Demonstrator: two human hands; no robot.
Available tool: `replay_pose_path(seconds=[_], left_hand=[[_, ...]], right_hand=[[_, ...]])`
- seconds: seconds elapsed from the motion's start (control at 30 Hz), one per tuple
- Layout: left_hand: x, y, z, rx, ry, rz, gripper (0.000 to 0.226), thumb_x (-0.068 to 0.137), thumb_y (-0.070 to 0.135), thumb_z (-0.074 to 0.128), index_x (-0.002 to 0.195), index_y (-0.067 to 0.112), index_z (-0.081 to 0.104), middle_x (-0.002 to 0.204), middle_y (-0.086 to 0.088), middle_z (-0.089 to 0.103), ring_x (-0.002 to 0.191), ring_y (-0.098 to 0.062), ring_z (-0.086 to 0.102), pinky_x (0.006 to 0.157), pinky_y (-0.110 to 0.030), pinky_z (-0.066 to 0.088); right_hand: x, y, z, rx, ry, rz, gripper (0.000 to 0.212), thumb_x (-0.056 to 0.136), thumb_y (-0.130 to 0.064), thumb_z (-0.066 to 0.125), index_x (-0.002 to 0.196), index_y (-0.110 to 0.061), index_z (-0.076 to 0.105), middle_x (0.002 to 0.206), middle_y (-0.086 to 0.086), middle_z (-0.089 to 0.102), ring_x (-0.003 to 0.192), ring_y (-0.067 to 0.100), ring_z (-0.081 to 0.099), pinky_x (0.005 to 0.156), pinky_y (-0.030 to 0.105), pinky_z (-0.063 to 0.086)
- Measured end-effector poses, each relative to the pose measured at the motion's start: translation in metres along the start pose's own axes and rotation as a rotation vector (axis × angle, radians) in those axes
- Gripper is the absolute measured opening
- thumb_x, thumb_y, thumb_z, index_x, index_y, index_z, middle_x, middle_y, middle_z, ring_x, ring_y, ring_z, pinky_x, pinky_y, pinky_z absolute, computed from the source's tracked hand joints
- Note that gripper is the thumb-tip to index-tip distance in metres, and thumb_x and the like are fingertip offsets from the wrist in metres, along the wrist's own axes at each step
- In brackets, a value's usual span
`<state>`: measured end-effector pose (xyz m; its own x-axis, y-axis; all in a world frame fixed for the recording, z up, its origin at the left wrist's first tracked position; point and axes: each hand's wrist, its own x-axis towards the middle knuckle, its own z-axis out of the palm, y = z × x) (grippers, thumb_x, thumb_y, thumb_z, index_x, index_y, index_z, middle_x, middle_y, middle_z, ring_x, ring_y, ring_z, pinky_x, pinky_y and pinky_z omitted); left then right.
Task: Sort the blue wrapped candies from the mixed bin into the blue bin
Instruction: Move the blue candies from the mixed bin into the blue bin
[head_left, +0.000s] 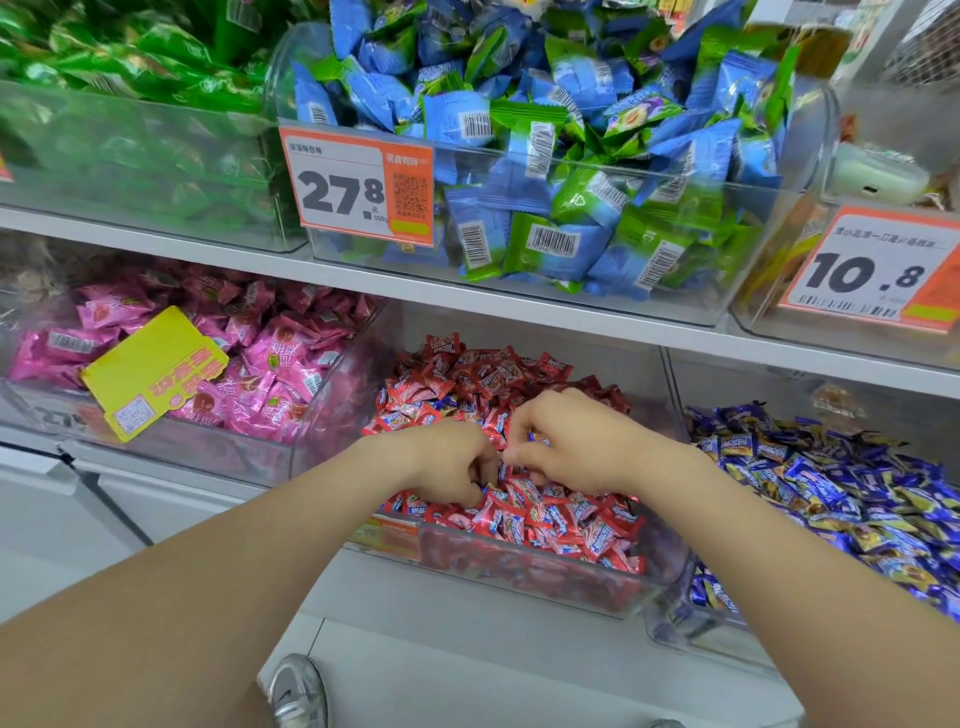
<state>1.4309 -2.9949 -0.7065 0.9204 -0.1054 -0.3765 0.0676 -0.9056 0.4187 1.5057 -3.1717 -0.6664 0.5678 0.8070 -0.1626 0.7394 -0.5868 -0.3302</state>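
Now, blue candy (531, 437) pinched in right hand (569, 444), left hand (451, 462) just beside

Both forearms (260, 561) outstretched, left hand (452, 462) and right hand (566, 447) close together, fingers (537, 415) curled downward.

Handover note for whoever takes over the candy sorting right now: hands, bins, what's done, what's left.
Left hand: fingers curled into the red pile in the mixed bin; grip unclear.
Right hand: beside it, seems to pinch a blue candy.
Target blue bin: next on the right, holding many blue wrappers.
Done: count moved unknown.
Left: drop this one in the blue bin, then keep picking.
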Motion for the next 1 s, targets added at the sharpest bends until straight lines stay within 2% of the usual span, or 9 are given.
replay_pose_path(seconds=[0.07,0.17,0.27,0.37,0.5,0.6,0.7,0.83,1.0], left_hand=[[0.002,-0.003,-0.002,-0.022,0.026,0.011,0.009,0.090,0.017,0.076,0.089,0.023,0.069,0.083,0.006,0.067,0.072,-0.013,0.063,0.065,-0.028,0.051],[0.000,-0.011,-0.012,-0.022,0.055,-0.009,0.024,0.087,0.023,0.076,0.071,0.024,0.058,0.073,0.005,0.063,0.066,-0.014,0.058,0.063,-0.031,0.048],[-0.005,-0.016,-0.021,-0.100,0.177,-0.040,0.032,0.082,0.027,0.069,0.062,0.020,0.044,0.061,0.004,0.053,0.061,-0.017,0.052,0.058,-0.034,0.040],[-0.010,-0.018,-0.027,-0.189,0.217,-0.056,0.026,0.092,0.022,0.057,0.070,0.020,0.043,0.062,0.007,0.065,0.068,-0.016,0.067,0.057,-0.028,0.039],[-0.010,-0.018,-0.017,-0.062,0.111,-0.056,0.011,0.101,0.017,0.040,0.092,0.020,0.047,0.079,-0.002,0.057,0.068,-0.020,0.044,0.060,-0.035,0.036],[-0.006,-0.016,-0.008,0.041,0.072,-0.032,0.011,0.102,0.022,0.046,0.092,0.021,0.051,0.088,0.000,0.059,0.077,-0.020,0.049,0.064,-0.035,0.038],[-0.002,-0.017,-0.004,0.149,0.030,-0.011,0.011,0.092,0.026,0.065,0.100,0.025,0.057,0.089,0.008,0.058,0.082,-0.018,0.055,0.068,-0.033,0.045],[0.000,-0.021,-0.004,0.150,0.011,0.015,0.027,0.085,0.037,0.081,0.105,0.025,0.068,0.082,0.014,0.057,0.076,-0.012,0.056,0.062,-0.028,0.040],[0.001,-0.026,-0.002,0.190,0.082,0.006,0.024,0.098,0.036,0.064,0.085,0.017,0.069,0.081,0.002,0.064,0.077,-0.021,0.058,0.064,-0.030,0.041]], right_hand=[[-0.001,-0.007,0.007,-0.073,-0.025,-0.024,0.025,0.101,-0.052,0.060,0.091,-0.031,0.069,0.081,-0.007,0.071,0.083,0.014,0.064,0.081,0.042,0.058],[-0.006,-0.013,0.015,-0.148,-0.173,-0.020,0.032,0.096,-0.060,0.064,0.106,-0.031,0.075,0.093,-0.006,0.070,0.095,0.020,0.063,0.084,0.043,0.058],[-0.011,-0.008,0.013,-0.182,-0.292,-0.015,0.026,0.089,-0.053,0.077,0.095,-0.028,0.081,0.084,-0.012,0.072,0.085,0.014,0.067,0.081,0.039,0.060],[-0.018,-0.005,0.001,-0.161,-0.346,0.027,0.027,0.093,-0.048,0.075,0.092,-0.022,0.082,0.080,-0.009,0.077,0.080,0.012,0.072,0.074,0.031,0.059],[-0.023,-0.005,-0.012,-0.174,-0.360,0.051,0.017,0.097,-0.022,0.067,0.108,-0.021,0.079,0.070,-0.007,0.074,0.079,0.013,0.073,0.080,0.031,0.061],[-0.017,-0.011,-0.010,-0.232,-0.149,0.049,0.033,0.099,-0.015,0.053,0.117,-0.032,0.074,0.093,-0.010,0.070,0.096,0.015,0.060,0.091,0.037,0.056],[-0.007,-0.021,0.006,-0.225,0.067,0.013,0.017,0.100,-0.038,0.056,0.101,-0.031,0.072,0.096,-0.002,0.068,0.096,0.025,0.064,0.077,0.039,0.052],[0.002,-0.032,0.033,-0.219,-0.108,-0.002,0.037,0.090,-0.064,0.068,0.103,-0.029,0.075,0.091,-0.005,0.068,0.089,0.023,0.062,0.072,0.034,0.046],[0.001,-0.018,0.011,-0.247,-0.230,0.041,0.010,0.078,-0.024,0.079,0.071,-0.018,0.075,0.069,-0.006,0.073,0.077,0.019,0.072,0.071,0.039,0.064]])
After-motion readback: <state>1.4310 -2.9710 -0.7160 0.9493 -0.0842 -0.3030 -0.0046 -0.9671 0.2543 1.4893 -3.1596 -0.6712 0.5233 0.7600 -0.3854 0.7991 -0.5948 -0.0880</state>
